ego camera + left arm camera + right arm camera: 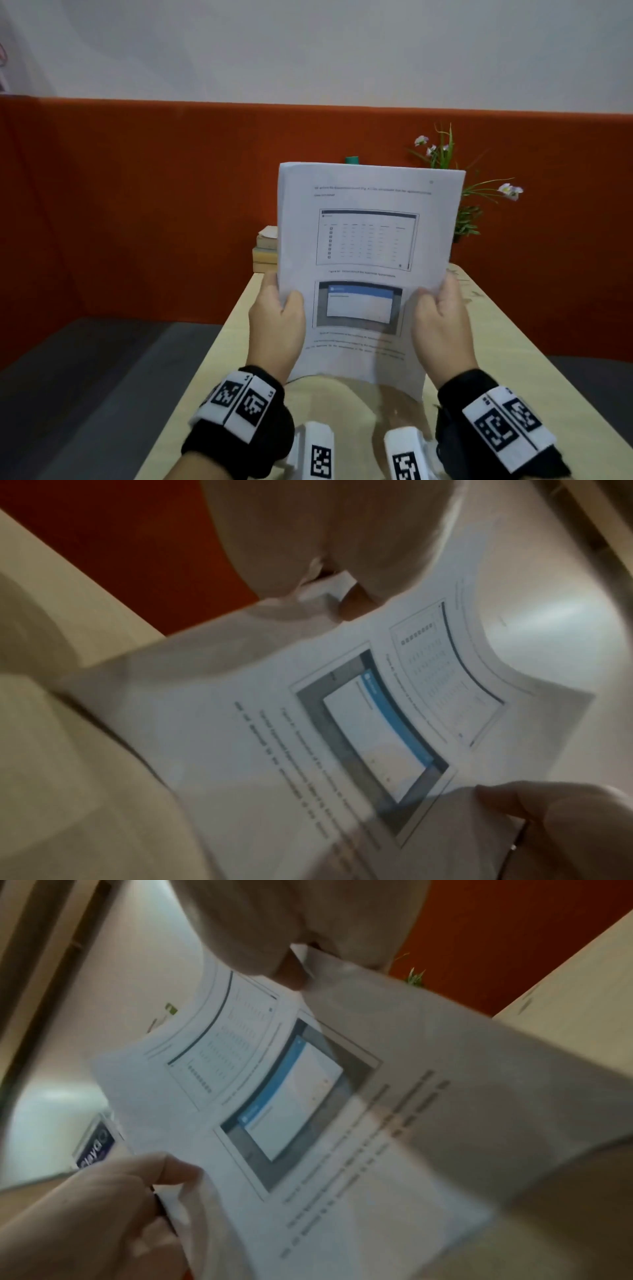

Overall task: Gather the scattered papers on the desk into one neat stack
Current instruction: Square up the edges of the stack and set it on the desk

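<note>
A stack of white printed papers [366, 246] stands upright above the light wooden desk [507, 346], its top sheet showing a table and a screenshot. My left hand [279, 318] grips the stack's left edge, thumb on the front. My right hand [440, 322] grips the right edge the same way. The lower edge bows just above the desk. In the left wrist view the papers [308, 723] spread out below my left hand [329, 561], with the other hand's thumb at the far edge. The right wrist view shows the papers [342, 1110] pinched under my right hand [291, 934].
A pile of books [266, 248] sits at the desk's far end behind the papers. A potted plant [462, 192] with pale flowers stands at the far right. An orange partition [137, 205] runs behind the desk. Grey floor [85, 377] lies to the left.
</note>
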Tool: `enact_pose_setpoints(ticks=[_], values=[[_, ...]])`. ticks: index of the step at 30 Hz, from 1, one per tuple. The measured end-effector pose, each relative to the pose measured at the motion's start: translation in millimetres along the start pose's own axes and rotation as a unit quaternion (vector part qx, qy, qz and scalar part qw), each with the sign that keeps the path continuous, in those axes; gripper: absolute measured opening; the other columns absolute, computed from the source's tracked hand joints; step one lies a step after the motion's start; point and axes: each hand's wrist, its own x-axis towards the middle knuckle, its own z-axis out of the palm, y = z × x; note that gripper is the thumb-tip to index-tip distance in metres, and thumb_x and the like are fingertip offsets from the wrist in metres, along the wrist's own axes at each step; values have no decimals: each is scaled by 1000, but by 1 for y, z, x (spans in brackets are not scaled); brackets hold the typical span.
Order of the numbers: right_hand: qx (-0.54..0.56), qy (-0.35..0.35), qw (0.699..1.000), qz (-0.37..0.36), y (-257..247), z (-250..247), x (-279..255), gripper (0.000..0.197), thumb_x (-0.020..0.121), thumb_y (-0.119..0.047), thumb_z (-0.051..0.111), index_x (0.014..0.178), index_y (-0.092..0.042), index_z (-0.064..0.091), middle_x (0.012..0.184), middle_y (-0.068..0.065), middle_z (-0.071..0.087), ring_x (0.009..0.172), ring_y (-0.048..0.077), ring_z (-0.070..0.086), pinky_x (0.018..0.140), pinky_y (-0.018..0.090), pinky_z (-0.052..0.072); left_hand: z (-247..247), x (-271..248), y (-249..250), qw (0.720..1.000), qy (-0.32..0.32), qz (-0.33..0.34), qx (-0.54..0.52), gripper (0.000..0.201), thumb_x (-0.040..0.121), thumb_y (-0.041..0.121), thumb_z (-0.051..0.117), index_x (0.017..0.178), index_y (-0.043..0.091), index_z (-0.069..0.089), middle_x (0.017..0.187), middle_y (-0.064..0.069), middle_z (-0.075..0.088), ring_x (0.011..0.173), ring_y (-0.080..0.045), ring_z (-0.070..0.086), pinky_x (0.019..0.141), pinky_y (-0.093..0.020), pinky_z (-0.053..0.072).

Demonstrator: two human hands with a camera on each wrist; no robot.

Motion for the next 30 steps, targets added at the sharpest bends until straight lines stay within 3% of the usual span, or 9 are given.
enact_pose_setpoints(ticks=[3, 6, 8, 11, 16, 20, 22, 25, 30], values=[[-107, -26, 993, 33, 22, -6, -4, 21, 94, -5, 37, 104, -14, 52, 105, 7, 59, 96, 22, 53, 77, 29, 40, -6, -1, -10, 997, -26, 3, 77, 21, 94, 6, 43, 106, 16, 58, 98, 4, 67, 83, -9, 60, 58, -10, 43], [-172, -38, 983, 50, 23, -16, -2, 17, 97, -12, 43, 103, -18, 58, 98, 3, 62, 93, 22, 54, 71, 26, 35, -16, 0, -9, 988, -24, 22, 149, 15, 94, 7, 54, 102, 19, 59, 80, 14, 60, 74, -8, 57, 54, -3, 37], [-209, -38, 976, 51, 19, -24, 0, 19, 96, -13, 49, 108, -18, 63, 86, -5, 61, 86, 17, 52, 67, 24, 34, -20, -1, -4, 986, -17, 34, 164, 27, 91, 7, 61, 115, 19, 61, 77, 18, 59, 70, 4, 55, 55, -2, 37], [-254, -42, 965, 49, 11, -37, 6, 21, 93, -14, 55, 111, -15, 67, 80, -6, 60, 81, 15, 52, 59, 22, 34, -24, -2, 6, 984, -28, 40, 171, 49, 86, 6, 67, 130, 26, 57, 76, 13, 63, 67, 3, 57, 58, -3, 38], [-311, -124, 938, 88, 4, -67, 2, 17, 90, -18, 62, 103, -15, 72, 87, 4, 70, 81, 23, 63, 70, 29, 47, -27, -12, 12, 973, -126, -11, 191, 59, 84, 8, 71, 137, 25, 53, 81, 0, 74, 71, -5, 66, 60, -14, 46], [-337, -193, 906, 169, 19, -85, -19, 7, 88, -19, 65, 88, -15, 70, 76, 3, 67, 65, 17, 59, 55, 25, 46, -24, -31, -1, 947, -210, -56, 237, 57, 80, 7, 74, 133, 20, 59, 81, -11, 76, 77, -21, 71, 73, -31, 56], [-341, -203, 895, 201, 28, -91, -30, 6, 86, -19, 67, 84, -14, 70, 77, 5, 67, 63, 19, 58, 53, 24, 45, -21, -41, -9, 937, -236, -70, 247, 52, 78, 6, 74, 128, 17, 63, 79, -13, 75, 72, -21, 69, 64, -27, 53], [-340, -205, 889, 229, 40, -96, -40, 9, 83, -18, 70, 88, -11, 73, 87, 10, 71, 72, 23, 62, 59, 25, 45, -18, -52, -18, 926, -249, -97, 266, 47, 79, 5, 74, 124, 17, 66, 73, -5, 71, 63, -15, 65, 50, -18, 43], [-340, -206, 884, 247, 48, -99, -46, 4, 83, -15, 69, 83, -13, 72, 87, 10, 72, 80, 26, 65, 67, 27, 49, -16, -58, -25, 917, -251, -129, 280, 40, 81, 7, 73, 120, 14, 68, 71, 1, 67, 66, -13, 64, 55, -20, 46]])
